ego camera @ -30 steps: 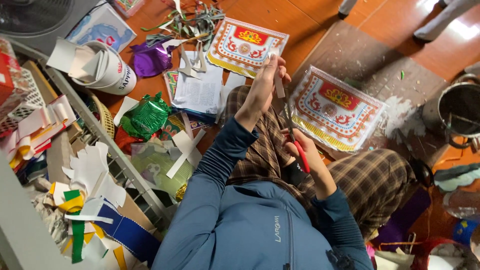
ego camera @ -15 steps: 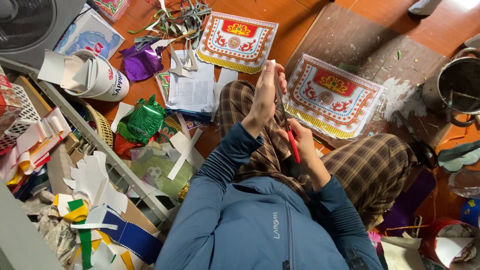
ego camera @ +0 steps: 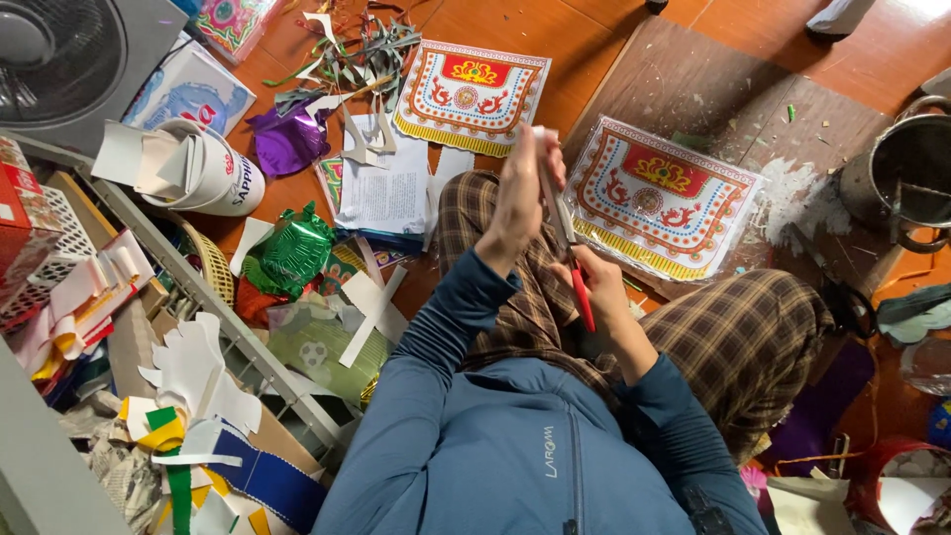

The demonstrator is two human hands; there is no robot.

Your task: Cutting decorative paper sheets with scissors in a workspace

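Two decorated sheets (ego camera: 474, 94), paper scraps (ego camera: 357, 59), steel pot (ego camera: 906, 178)

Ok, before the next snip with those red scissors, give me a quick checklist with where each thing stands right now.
1. Red-handled scissors gripped in right hand: ok.
2. Left hand pinching the white paper piece: ok.
3. Blades set on the paper: cannot tell.
4. Left fingers out of the blade line: cannot tell, they sit close.
5. Work held above the plaid lap, away from the patterned sheet: ok.

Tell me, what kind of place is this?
Probably a home craft corner on the floor: paper scraps lie scattered, decorated red-and-gold sheets wait nearby, and the right hand works red-handled scissors.
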